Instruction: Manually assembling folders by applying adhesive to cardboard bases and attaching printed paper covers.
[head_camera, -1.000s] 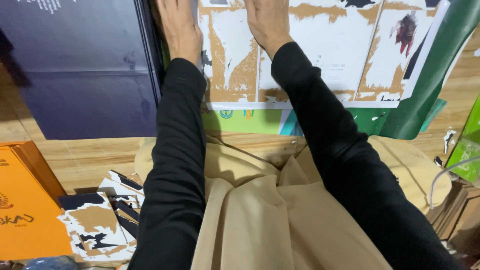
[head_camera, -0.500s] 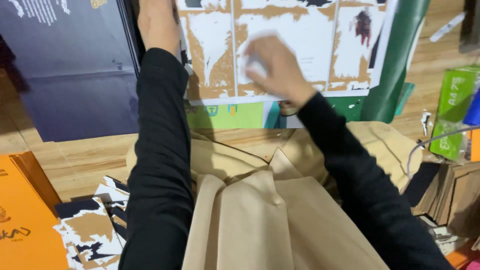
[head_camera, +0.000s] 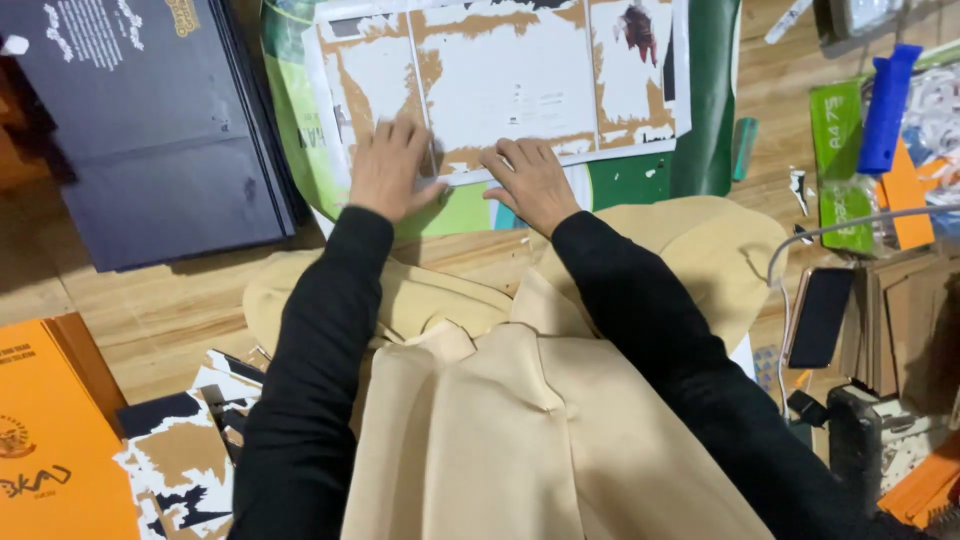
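A white cardboard sheet (head_camera: 520, 85) with torn brown patches lies flat on a green cutting mat (head_camera: 705, 120) on the wooden floor. My left hand (head_camera: 388, 168) presses flat on the sheet's near left part, fingers spread. Beside it, my right hand (head_camera: 532, 180) rests palm down on the sheet's near edge, fingers apart. Neither hand holds anything. Both arms wear black sleeves, and a tan garment (head_camera: 500, 440) covers my lap below them.
A dark navy board (head_camera: 140, 120) lies to the left. Orange boards (head_camera: 50, 440) and torn paper scraps (head_camera: 180, 460) sit at the lower left. On the right are a phone (head_camera: 820, 315) with a white cable, a blue-handled tool (head_camera: 885, 105), green packets (head_camera: 840, 160) and brown cardboard pieces (head_camera: 910, 310).
My right hand lifted off the sheet, then came back down onto its near edge. Both hands now sit lower in view, as the camera tilted toward the far side.
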